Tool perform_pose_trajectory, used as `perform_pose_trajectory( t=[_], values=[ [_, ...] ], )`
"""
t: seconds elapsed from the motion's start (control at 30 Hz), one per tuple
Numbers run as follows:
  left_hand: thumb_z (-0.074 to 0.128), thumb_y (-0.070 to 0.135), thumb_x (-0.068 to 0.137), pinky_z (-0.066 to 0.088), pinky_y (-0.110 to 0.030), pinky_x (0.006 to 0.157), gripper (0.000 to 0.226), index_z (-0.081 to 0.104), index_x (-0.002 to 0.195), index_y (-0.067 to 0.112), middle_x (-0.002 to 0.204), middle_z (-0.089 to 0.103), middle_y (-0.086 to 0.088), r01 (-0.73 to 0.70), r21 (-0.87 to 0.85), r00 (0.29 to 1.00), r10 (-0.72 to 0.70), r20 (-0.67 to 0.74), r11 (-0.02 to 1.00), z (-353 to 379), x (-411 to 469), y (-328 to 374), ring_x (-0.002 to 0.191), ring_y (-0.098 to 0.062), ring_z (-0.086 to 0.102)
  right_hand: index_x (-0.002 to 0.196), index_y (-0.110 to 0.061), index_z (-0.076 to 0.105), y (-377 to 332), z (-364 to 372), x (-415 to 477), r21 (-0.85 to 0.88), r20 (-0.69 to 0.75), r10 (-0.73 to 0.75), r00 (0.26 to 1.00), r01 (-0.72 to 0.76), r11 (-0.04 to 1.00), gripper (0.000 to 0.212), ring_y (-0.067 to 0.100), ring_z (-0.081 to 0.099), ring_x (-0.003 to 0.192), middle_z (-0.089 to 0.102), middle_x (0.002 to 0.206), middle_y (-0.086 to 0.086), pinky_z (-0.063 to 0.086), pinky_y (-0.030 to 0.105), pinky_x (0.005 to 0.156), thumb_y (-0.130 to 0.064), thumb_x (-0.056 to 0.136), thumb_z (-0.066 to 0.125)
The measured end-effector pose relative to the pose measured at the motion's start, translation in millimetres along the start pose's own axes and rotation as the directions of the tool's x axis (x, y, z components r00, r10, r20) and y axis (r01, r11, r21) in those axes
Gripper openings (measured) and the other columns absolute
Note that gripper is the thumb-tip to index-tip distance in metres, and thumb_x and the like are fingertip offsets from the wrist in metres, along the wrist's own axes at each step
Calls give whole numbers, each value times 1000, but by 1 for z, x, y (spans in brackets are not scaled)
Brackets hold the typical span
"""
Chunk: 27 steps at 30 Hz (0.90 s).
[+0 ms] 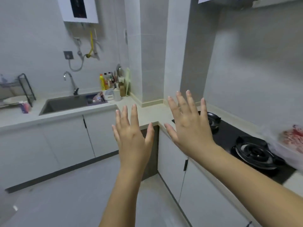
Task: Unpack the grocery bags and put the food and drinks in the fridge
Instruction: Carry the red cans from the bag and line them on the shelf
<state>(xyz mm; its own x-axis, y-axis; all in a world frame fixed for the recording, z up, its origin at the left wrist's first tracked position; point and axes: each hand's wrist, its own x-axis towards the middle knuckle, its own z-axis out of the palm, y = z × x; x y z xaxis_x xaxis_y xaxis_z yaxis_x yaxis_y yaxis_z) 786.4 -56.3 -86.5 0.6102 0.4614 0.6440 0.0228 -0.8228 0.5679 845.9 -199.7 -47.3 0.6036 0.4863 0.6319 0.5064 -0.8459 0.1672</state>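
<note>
Both hands, left (132, 136) and right (190, 123), spread empty in mid-air; a bag (285, 145) waits on the surface, apparently unpacked; no fridge in view.

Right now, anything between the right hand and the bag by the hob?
Nothing visible blocks it. The right hand is open and empty. The bag sits at the frame's right edge by the near burner. Only the low hob lies between them.

Light's flat, cool and a bit dim. Everything looks soft, and the translucent plastic grocery bag with red print (289, 141) at the right edge is smeared. Wide-angle bends the pale grey tiled wall (254, 71), which carries a broad soft shadow.
</note>
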Motion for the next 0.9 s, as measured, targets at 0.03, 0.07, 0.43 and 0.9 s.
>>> perform_pose_trajectory(
  t=[0.03, 0.07, 0.43, 0.9],
  values=[
    [53, 40, 95, 8, -52, 120, 69, 22, 153, 22, 161, 18, -6, -13, -33, 1000, 14, 20, 999, 19, 8, 6, 150, -24, 3, 151, -11, 32, 15, 9, 4, -15, 16, 26, 1000, -26, 1000, 73, 39, 26, 145, 31, 156, 17, 24, 67, 111, -48, 90, 51],
    [53, 39, 95, 9, -53, 120, 68, 22, 153, 22, 160, 19, -6, -25, -60, 999, 28, 43, 998, 37, 15, 12, 150, -24, 4, 151, -11, 32, 30, 18, 8, -26, 33, 53, 998, -52, 998, 73, 39, 26, 145, 31, 156, 17, 25, 67, 111, -49, 91, 49],
    [57, 35, 94, 15, -56, 118, 67, 27, 152, 21, 159, 22, -5, -247, -332, 846, 370, 384, 910, 218, 20, 111, 150, -24, 6, 157, -21, 2, 196, 70, -36, -206, 234, 501, 833, -461, 863, 74, 30, -7, 151, -1, 165, 6, 2, 57, 118, -52, 99, 35],
    [55, 34, 94, 13, -51, 119, 64, 29, 151, 22, 159, 25, -3, -385, -600, 474, 708, 523, 701, 350, -92, 267, 150, -24, 9, 156, -24, -3, 372, 47, -213, -374, 171, 900, 400, -819, 435, 73, 27, -6, 151, -5, 164, 4, 5, 53, 120, -51, 100, 34]
  ],
)
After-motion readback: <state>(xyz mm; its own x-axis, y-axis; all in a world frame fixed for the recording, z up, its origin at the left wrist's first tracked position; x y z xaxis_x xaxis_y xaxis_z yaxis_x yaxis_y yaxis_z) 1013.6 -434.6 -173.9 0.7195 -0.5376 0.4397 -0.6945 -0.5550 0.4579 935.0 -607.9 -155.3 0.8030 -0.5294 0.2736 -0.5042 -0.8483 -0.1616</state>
